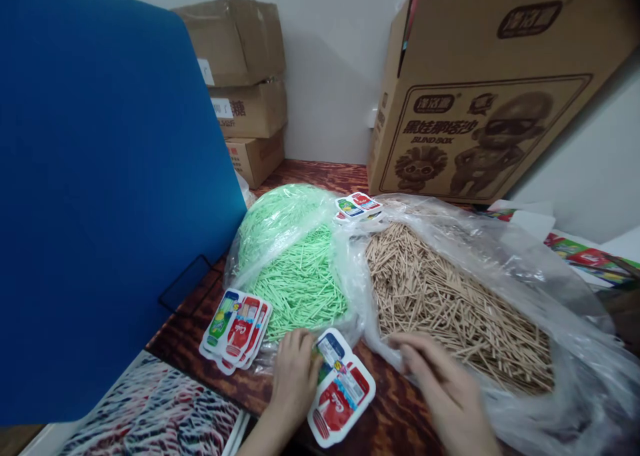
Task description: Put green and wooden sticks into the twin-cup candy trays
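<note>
My left hand point(294, 379) is closed at the left edge of a bottle-shaped cola and green printed pack point(343, 399), its fingers partly covering the green half. Just beyond the fingers lies a clear bag of thin green sticks point(305, 283). My right hand point(445, 393) has its fingers pinched together near the front edge of a clear bag of thin brown sticks point(450, 303); whatever is between the fingertips is too small to make out. Left of my left hand is a small stack of similar packs point(235, 329). More packs point(357, 206) rest between the two bags.
A large blue panel point(110, 196) stands at the left. Below it sits a white tray with red, white and dark strands point(160, 409). Stacked cartons point(250, 103) and a big printed box point(480, 109) stand on the brown wood-grain table point(320, 169). Printed cards point(585, 256) lie at right.
</note>
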Demonstrator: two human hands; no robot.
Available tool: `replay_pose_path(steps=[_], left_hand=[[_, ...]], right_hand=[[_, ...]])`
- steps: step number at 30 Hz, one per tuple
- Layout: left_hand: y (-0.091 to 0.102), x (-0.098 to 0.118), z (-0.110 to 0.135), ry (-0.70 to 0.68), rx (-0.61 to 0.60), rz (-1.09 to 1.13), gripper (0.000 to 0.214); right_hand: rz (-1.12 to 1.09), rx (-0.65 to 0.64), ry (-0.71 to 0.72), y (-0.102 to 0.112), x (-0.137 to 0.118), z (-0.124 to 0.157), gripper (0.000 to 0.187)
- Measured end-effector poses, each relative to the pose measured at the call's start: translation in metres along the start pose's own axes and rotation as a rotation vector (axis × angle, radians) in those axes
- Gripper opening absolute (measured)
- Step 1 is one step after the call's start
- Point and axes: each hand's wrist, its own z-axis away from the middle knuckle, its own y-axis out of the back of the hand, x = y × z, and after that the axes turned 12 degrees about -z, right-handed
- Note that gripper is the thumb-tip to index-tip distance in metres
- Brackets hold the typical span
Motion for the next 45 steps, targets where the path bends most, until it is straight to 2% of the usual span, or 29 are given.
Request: replay_pose_path(steps=[3, 5, 9, 14, 16, 19, 23, 27, 29, 32, 36, 39, 41, 45], left_hand=[[-0.004, -0.001, -0.001, 0.019, -0.026, -0.039, 0.033], [-0.005, -0.001, -0.006, 0.042, -0.062, -0.045, 0.027], [-0.002, 0.000, -0.018, 0.102, -0.148, -0.031, 0.007], [0.001, 0.001, -0.018, 0.100, -0.170, -0.010, 0.016], [-0.001, 0.001, -0.017, 0.097, -0.173, -0.007, 0.018], [-0.004, 0.000, -0.018, 0.114, -0.167, 0.003, 0.009], [-0.007, -0.003, -0.023, 0.113, -0.144, 0.044, 0.013], [-0.008, -0.008, -0.022, 0.041, -0.092, 0.070, 0.017], [-0.008, -0.011, -0.020, 0.003, -0.067, 0.057, 0.019], [-0.009, -0.014, -0.019, -0.041, -0.032, 0.024, 0.023], [-0.007, -0.017, -0.021, -0.094, 0.033, 0.059, 0.024], [0.000, -0.016, -0.022, -0.112, 0.117, 0.155, 0.026], [0.007, -0.013, -0.022, -0.069, 0.162, 0.255, 0.025], [0.027, -0.007, -0.019, 0.095, 0.144, 0.386, 0.021]], right_hand=[[-0.025, -0.226, -0.091, -0.023, 0.022, -0.018, 0.028], [-0.015, -0.301, -0.116, -0.028, 0.029, -0.022, 0.029], [0.051, -0.349, -0.116, -0.021, 0.030, -0.028, 0.029], [0.121, -0.387, -0.112, -0.015, 0.039, -0.031, 0.028], [0.127, -0.400, -0.126, -0.019, 0.048, -0.028, 0.027], [0.104, -0.449, -0.161, -0.028, 0.056, -0.021, 0.026], [0.110, -0.480, -0.148, -0.037, 0.058, -0.019, 0.026], [0.168, -0.417, -0.060, -0.041, 0.066, -0.014, 0.025], [0.212, -0.298, 0.039, -0.043, 0.076, -0.002, 0.025], [0.313, -0.100, 0.239, -0.052, 0.093, 0.024, 0.040], [0.422, -0.086, 0.403, -0.067, 0.113, 0.052, 0.054], [0.522, -0.107, 0.388, -0.076, 0.123, 0.053, 0.061], [0.540, -0.121, 0.348, -0.078, 0.123, 0.049, 0.061], [0.370, -0.050, 0.284, -0.071, 0.102, 0.040, 0.050]])
